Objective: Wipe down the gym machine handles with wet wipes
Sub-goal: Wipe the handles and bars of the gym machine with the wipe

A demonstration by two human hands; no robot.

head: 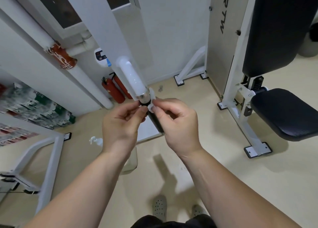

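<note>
A white machine arm (131,76) comes down toward me and ends in a metal collar (144,97) and a black handle grip (155,120). A white wet wipe (151,99) is wrapped around the top of the grip just below the collar. My left hand (123,122) pinches the wipe's left end against the grip with thumb and forefinger. My right hand (175,121) pinches the wipe's right end, fingers curled. Most of the wipe is hidden behind my fingers.
A black padded seat (285,114) and backrest (277,30) on a white frame stand at right. Two red fire extinguishers (113,91) lean by the wall. A white frame base (49,159) lies at left. A crumpled white wipe (93,140) lies on the beige floor.
</note>
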